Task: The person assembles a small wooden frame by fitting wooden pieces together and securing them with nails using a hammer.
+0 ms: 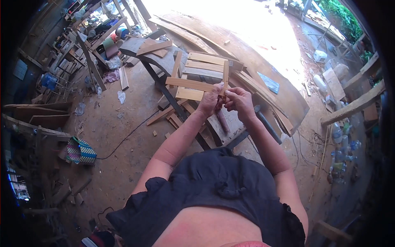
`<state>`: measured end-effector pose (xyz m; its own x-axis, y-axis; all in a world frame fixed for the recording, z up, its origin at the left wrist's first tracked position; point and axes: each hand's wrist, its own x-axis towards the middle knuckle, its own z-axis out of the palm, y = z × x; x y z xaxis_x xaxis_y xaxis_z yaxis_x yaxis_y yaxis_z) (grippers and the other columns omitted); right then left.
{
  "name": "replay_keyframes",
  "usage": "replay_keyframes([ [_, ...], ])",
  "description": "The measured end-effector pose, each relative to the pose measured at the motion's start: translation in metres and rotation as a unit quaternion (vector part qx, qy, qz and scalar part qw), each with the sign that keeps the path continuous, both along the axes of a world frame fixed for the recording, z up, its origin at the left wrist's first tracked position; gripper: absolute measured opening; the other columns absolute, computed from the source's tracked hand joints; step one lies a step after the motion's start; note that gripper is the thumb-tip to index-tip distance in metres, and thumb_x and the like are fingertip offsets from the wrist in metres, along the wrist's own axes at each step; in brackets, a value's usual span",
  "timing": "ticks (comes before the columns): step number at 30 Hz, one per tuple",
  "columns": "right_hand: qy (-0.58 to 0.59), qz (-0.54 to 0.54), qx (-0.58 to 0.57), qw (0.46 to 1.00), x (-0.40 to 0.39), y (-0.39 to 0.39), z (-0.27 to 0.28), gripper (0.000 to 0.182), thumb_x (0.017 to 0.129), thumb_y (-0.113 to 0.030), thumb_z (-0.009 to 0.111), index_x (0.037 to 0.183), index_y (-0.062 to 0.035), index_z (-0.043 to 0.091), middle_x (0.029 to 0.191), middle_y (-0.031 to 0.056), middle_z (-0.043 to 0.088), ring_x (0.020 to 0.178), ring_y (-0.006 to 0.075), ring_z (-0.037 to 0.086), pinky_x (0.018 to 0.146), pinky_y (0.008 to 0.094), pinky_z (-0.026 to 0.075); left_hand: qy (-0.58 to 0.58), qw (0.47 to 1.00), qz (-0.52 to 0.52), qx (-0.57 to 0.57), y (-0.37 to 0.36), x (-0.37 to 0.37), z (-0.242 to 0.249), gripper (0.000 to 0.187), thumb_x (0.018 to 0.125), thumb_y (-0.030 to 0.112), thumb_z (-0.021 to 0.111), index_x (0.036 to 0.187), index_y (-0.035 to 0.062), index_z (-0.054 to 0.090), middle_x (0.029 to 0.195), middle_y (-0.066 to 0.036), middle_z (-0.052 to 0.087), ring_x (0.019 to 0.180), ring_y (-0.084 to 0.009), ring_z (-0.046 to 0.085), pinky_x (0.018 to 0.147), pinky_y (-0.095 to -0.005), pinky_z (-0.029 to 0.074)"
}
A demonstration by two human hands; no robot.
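Observation:
A small slatted wooden frame (204,72) of pale strips rests on the workbench (233,124) in front of me. One longer wooden slat (187,84) crosses its near side and runs to the near right corner. My left hand (211,101) is closed around that corner, gripping the slat's end. Close beside it, my right hand (240,101) has its fingertips pinched together at the same corner; what lies between them is too small to make out. Just below the hands lies a reddish-brown rod-like handle (222,121), its upper end hidden by the fingers.
Loose wood pieces (154,48) lie on a curved board at the bench's far left. Long planks (259,88) and a dark bar (268,125) are on the right. A cable (129,138) crosses the floor to a woven basket (82,151). Plastic bottles (338,156) lie far right.

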<state>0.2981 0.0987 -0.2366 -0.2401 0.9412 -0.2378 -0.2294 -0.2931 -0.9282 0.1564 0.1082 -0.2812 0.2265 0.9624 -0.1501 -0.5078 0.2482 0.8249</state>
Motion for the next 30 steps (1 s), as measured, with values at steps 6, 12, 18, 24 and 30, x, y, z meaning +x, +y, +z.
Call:
replay_keyframes([
  [6,0.010,-0.002,-0.007,1.000,0.000,-0.001,-0.002,0.016,0.085,-0.012,0.058,0.093,0.0016,0.058,0.064,0.0063,0.060,0.049,0.0114,0.058,0.043,0.0218,0.046,-0.025,1.000,0.008,0.008,-0.003,0.005,0.003,0.024,0.091,0.035,0.050,0.090,0.0121,0.053,0.060,0.006,0.049,0.043,-0.0006,0.042,0.036,-0.0148,0.029],
  [12,0.013,0.005,-0.001,1.000,-0.001,-0.002,-0.004,0.018,0.085,-0.012,0.057,0.096,0.0023,0.057,0.066,0.0061,0.060,0.052,0.0107,0.059,0.044,0.0210,0.046,-0.019,1.000,0.008,0.017,-0.007,0.003,0.007,0.022,0.092,0.034,0.048,0.089,0.0125,0.053,0.059,0.007,0.047,0.043,-0.0003,0.041,0.036,-0.0152,0.029],
  [18,0.012,0.001,0.002,1.000,-0.002,-0.003,-0.003,0.020,0.085,-0.013,0.057,0.099,0.0018,0.058,0.069,0.0056,0.061,0.052,0.0098,0.058,0.046,0.0205,0.047,-0.016,1.000,-0.005,0.019,-0.005,0.001,0.003,0.024,0.094,0.031,0.044,0.095,0.0085,0.052,0.064,0.006,0.049,0.047,-0.0002,0.042,0.040,-0.0148,0.033],
  [24,0.003,0.001,0.001,1.000,-0.004,-0.007,-0.001,0.024,0.086,-0.016,0.058,0.104,0.0004,0.056,0.070,0.0051,0.061,0.053,0.0096,0.058,0.046,0.0205,0.046,-0.029,0.999,0.019,0.019,-0.009,0.002,0.009,0.022,0.093,0.030,0.046,0.092,0.0091,0.053,0.062,0.006,0.047,0.046,-0.0005,0.041,0.040,-0.0148,0.032],
  [30,-0.033,-0.038,0.001,0.999,0.012,-0.023,-0.030,0.025,0.086,-0.018,0.059,0.105,-0.0012,0.056,0.073,0.0053,0.060,0.053,0.0094,0.059,0.043,0.0191,0.044,-0.027,0.999,0.029,0.029,-0.009,0.003,0.011,0.021,0.093,0.030,0.047,0.089,0.0099,0.054,0.060,0.007,0.043,0.044,-0.0004,0.037,0.037,-0.0166,0.027],
])
